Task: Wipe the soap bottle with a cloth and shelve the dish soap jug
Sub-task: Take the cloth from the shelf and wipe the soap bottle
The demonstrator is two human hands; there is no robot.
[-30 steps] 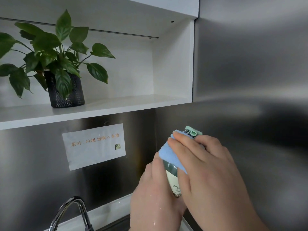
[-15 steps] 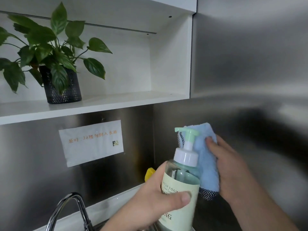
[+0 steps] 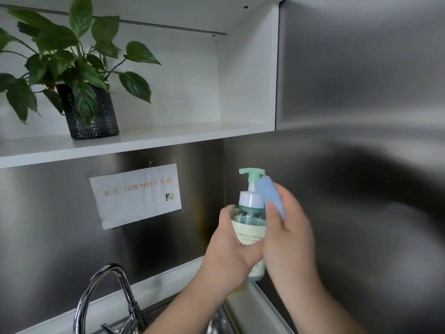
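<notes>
The soap bottle is a clear teal pump bottle with a cream label and a mint pump head, held upright in the air in front of the steel wall. My left hand grips its lower body from the left. My right hand presses a light blue cloth against the bottle's right side, up by the pump neck. The bottle's base is partly hidden by my fingers. No dish soap jug shows.
A white shelf hangs above, bearing a potted plant on its left. A paper sign is stuck to the steel backsplash. A chrome faucet curves at the lower left. A steel ledge runs below my hands.
The bottle came out from under the cloth and now stands upright. My right hand brought the cloth back from beside the pump onto the bottle's right shoulder. The view tilted slightly.
</notes>
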